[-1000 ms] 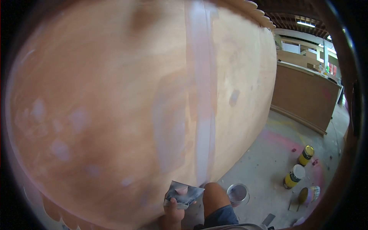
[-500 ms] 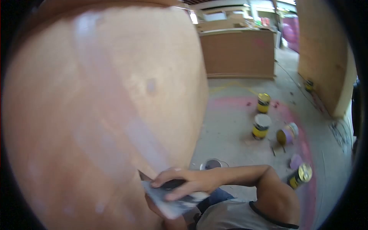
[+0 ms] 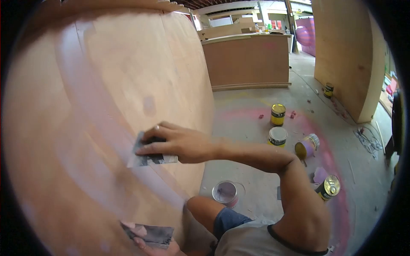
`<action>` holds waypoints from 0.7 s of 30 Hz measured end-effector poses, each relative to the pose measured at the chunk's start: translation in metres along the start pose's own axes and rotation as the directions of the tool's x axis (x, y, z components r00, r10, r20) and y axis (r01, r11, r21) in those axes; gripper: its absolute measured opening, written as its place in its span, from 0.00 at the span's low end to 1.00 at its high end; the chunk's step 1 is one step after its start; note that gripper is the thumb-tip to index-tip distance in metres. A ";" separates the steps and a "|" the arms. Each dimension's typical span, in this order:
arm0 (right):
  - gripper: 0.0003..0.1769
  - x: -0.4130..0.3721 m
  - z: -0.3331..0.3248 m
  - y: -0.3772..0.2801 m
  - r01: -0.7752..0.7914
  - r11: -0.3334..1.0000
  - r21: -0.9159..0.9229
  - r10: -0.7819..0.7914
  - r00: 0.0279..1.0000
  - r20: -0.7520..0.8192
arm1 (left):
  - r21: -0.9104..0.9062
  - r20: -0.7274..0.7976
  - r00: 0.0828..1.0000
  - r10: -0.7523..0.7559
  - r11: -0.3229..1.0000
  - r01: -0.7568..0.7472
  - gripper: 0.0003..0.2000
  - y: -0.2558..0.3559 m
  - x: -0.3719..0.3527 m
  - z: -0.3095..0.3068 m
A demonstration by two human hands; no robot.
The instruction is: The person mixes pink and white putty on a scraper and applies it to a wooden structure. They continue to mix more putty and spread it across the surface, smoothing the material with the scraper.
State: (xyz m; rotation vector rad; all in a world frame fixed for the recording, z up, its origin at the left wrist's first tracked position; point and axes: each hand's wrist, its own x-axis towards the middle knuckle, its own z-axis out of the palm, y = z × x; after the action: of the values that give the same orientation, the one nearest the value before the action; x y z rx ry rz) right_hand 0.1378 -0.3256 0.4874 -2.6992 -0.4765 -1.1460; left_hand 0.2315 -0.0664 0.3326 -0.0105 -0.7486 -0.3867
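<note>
Before me stands a wooden panel [image 3: 141, 64] with smooth pale lilac filler streaks running down it in curving bands. My right hand [image 3: 177, 143] grips a broad filling knife [image 3: 145, 155], its blade at the panel over a filler band. Lower down, my left hand [image 3: 156, 248] holds a second flat filling knife [image 3: 153, 234], with pinkish filler on and near its left end. An open tin of lilac filler [image 3: 225, 193] stands on the floor beside my knee.
Yellow-and-black tins [image 3: 277, 115] stand on the concrete floor, and one lilac-smeared tin [image 3: 306, 146] lies on its side. A pink paint line [image 3: 337, 179] curves around them. Coiled wire [image 3: 368, 141] lies near a tall wooden panel [image 3: 344, 55]. A brown counter [image 3: 247, 62] stands behind.
My right hand has moved up and left across the panel with its filling knife, away from my left hand. The left hand's knife now shows plainly, and the view has shifted.
</note>
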 end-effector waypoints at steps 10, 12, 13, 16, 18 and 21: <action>0.29 0.163 -0.108 0.012 0.185 0.186 -0.965 -0.490 0.869 0.072 | 0.164 -0.327 0.941 -0.090 0.975 0.150 0.25 -0.025 -0.012 -0.022; 0.27 0.190 -0.128 0.005 0.140 0.110 -0.984 -0.461 0.884 0.074 | 0.506 -0.324 0.944 -0.057 0.833 0.224 0.25 -0.023 -0.011 -0.025; 0.27 0.200 -0.136 0.004 0.109 0.060 -0.992 -0.478 0.876 0.067 | 0.578 -0.464 0.885 -0.038 0.744 0.336 0.25 -0.024 -0.017 -0.027; 0.25 0.224 -0.168 -0.022 0.198 0.018 -0.980 -0.518 0.840 0.161 | 0.455 -0.342 0.937 -0.065 0.861 0.226 0.25 -0.034 -0.006 -0.014; 0.24 0.241 -0.182 -0.019 0.210 0.005 -0.978 -0.500 0.848 0.179 | 0.494 -0.319 0.945 -0.070 0.839 0.229 0.24 -0.034 -0.007 -0.020; 0.23 0.264 -0.186 -0.011 0.239 -0.065 -0.969 -0.567 0.790 0.233 | 0.505 -0.392 0.912 -0.120 0.800 0.323 0.20 -0.031 -0.015 -0.045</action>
State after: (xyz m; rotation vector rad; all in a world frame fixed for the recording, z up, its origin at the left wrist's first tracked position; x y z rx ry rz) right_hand 0.1815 -0.3076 0.8068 -3.3661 -0.6644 -2.9610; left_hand 0.2404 -0.0965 0.2851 0.7011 -0.4914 -0.3688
